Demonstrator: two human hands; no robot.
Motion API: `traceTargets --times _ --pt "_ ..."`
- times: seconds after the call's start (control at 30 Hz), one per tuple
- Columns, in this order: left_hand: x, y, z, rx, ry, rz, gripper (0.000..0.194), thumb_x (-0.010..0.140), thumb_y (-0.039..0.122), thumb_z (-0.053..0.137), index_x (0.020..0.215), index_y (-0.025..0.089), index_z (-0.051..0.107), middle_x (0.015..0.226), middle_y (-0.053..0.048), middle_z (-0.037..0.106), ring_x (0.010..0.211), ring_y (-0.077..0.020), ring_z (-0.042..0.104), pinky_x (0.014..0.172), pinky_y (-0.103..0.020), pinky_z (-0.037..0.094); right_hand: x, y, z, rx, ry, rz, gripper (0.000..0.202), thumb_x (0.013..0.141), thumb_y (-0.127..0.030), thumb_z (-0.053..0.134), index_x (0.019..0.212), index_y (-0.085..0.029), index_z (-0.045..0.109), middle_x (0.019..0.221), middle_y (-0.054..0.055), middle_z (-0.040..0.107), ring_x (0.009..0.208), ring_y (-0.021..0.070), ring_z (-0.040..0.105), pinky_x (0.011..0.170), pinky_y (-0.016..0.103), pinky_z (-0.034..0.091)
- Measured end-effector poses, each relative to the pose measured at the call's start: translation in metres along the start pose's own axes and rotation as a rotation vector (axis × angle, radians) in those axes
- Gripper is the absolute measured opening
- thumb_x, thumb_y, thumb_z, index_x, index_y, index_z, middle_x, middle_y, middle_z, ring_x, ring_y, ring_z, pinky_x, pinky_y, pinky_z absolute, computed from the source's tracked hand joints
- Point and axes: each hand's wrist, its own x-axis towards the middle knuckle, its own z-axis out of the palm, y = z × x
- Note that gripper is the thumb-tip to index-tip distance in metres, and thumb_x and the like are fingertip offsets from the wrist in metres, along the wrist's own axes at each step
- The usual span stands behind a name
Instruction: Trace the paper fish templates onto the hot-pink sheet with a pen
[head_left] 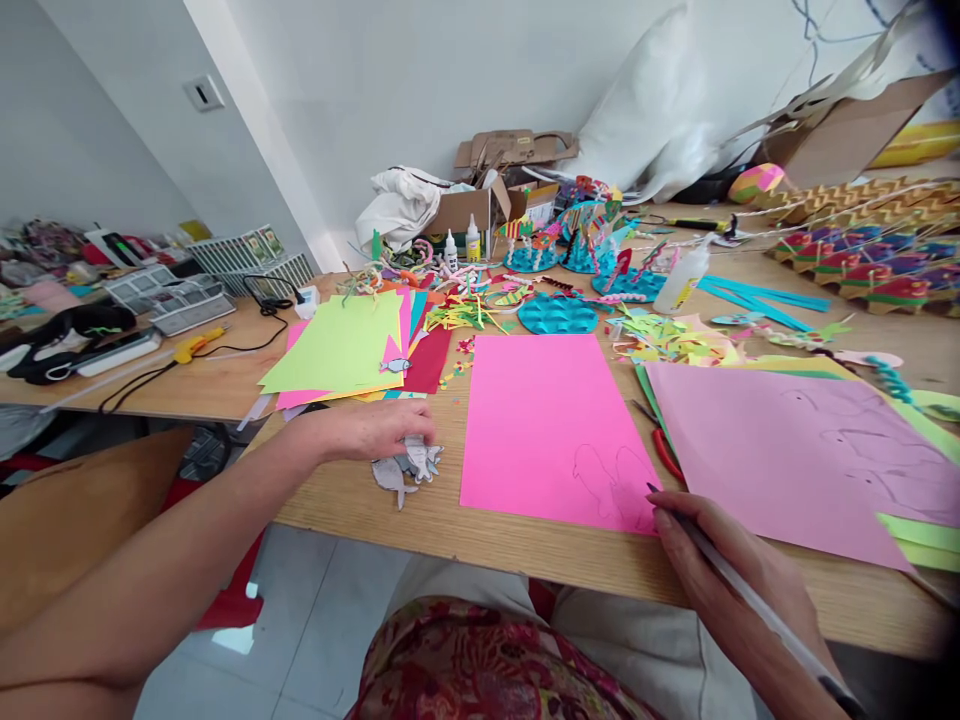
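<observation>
My right hand (731, 570) grips a pen (739, 580), its dark tip at the lower right edge of a bright pink sheet (525, 410). Thin outlines of rounded shapes are drawn near that corner. To the left of the sheet, my left hand (390, 428) bends its fingers down onto a small pile of grey paper fish cutouts (394, 475), closed on one at the top; its fingertips are partly hidden. A paler pink sheet (757, 450) with fish-like outlines lies at the right, over red-handled scissors (665, 455).
Stacked coloured paper (337, 340) with a small fish cutout on it lies at the left. Behind are paper scraps (675, 335), a blue scalloped piece (559, 313), glue bottles (684, 275) and cardboard boxes (469, 212). A yellow glue gun (199, 345) rests on the left table.
</observation>
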Motion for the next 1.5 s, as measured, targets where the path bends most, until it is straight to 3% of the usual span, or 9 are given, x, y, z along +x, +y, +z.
traceTargets --times 0.23,0.47,0.67,0.77,0.9,1.07,1.27,1.37,1.5 --pt "-0.005 -0.010 0.007 -0.043 -0.017 -0.070 0.016 0.075 0.010 0.055 0.087 0.018 0.059 0.092 -0.002 0.053 0.083 -0.0144 0.051 0.073 -0.019 0.038 0.000 0.000 0.001 0.011 -0.007 -0.002 0.020 0.081 -0.036 0.042 0.085 -0.023 0.057 0.078 0.005 0.070 0.063 0.0187 0.066 0.056 0.026 0.050" --pt "-0.007 -0.010 -0.003 -0.003 -0.098 -0.146 0.033 0.070 0.001 0.054 0.098 0.018 0.058 0.099 -0.002 0.058 0.094 -0.0160 0.052 0.079 -0.021 0.038 -0.001 0.002 0.001 0.000 0.001 0.002 0.020 0.080 -0.036 0.043 0.085 -0.022 0.057 0.077 0.005 0.070 0.060 0.0182 0.065 0.055 0.026 0.050" --pt "0.004 -0.008 0.008 0.101 0.062 -0.120 0.017 0.079 0.014 0.053 0.095 0.017 0.056 0.093 -0.003 0.057 0.087 -0.0164 0.053 0.070 -0.022 0.038 -0.001 0.002 0.002 0.002 -0.008 0.001 0.021 0.080 -0.036 0.043 0.085 -0.022 0.058 0.078 0.005 0.070 0.062 0.0185 0.066 0.055 0.026 0.050" --pt "0.014 -0.009 0.017 0.162 0.074 -0.119 0.010 0.076 0.017 0.056 0.086 0.017 0.054 0.089 -0.003 0.054 0.084 -0.0173 0.050 0.068 -0.023 0.036 -0.001 0.002 0.002 0.010 -0.009 0.010 0.020 0.080 -0.036 0.043 0.085 -0.023 0.057 0.079 0.005 0.070 0.063 0.0185 0.066 0.057 0.026 0.050" --pt "0.021 -0.019 0.020 0.019 0.091 -0.079 0.015 0.068 0.014 0.061 0.077 0.017 0.049 0.082 -0.001 0.050 0.079 -0.0158 0.045 0.065 -0.022 0.034 -0.004 0.006 0.005 0.028 -0.003 0.025 0.020 0.081 -0.037 0.044 0.087 -0.023 0.057 0.081 0.004 0.070 0.066 0.0186 0.066 0.059 0.026 0.050" --pt "0.026 -0.032 0.009 -0.204 0.031 -0.056 0.013 0.064 0.010 0.054 0.064 0.016 0.043 0.062 0.005 0.044 0.059 -0.0098 0.041 0.052 -0.018 0.031 -0.008 0.013 0.009 0.046 0.008 0.038 0.020 0.081 -0.038 0.046 0.089 -0.024 0.057 0.083 0.003 0.069 0.068 0.0180 0.066 0.062 0.025 0.049" --pt "0.027 -0.041 -0.008 -0.355 -0.001 -0.003 0.004 0.066 0.015 0.050 0.069 0.014 0.048 0.067 0.003 0.049 0.065 -0.0097 0.047 0.059 -0.018 0.038 -0.005 0.009 0.006 0.029 0.001 0.021 0.021 0.082 -0.038 0.044 0.087 -0.023 0.058 0.080 0.004 0.069 0.065 0.0181 0.065 0.060 0.026 0.050" --pt "0.025 -0.035 -0.019 -0.395 0.052 0.020 0.005 0.072 0.018 0.048 0.073 0.014 0.051 0.071 0.002 0.051 0.068 -0.0101 0.048 0.063 -0.020 0.038 -0.003 0.005 0.005 0.024 -0.006 0.022 0.021 0.082 -0.036 0.044 0.086 -0.022 0.058 0.080 0.005 0.069 0.066 0.0178 0.065 0.060 0.026 0.050" --pt "0.028 -0.009 -0.036 -0.422 0.223 0.075 0.013 0.079 0.017 0.045 0.083 0.013 0.056 0.079 -0.001 0.056 0.074 -0.0106 0.051 0.068 -0.021 0.039 -0.004 0.003 0.002 0.067 -0.003 0.047 0.019 0.083 -0.033 0.045 0.088 -0.021 0.059 0.083 0.005 0.069 0.069 0.0162 0.065 0.061 0.023 0.050"
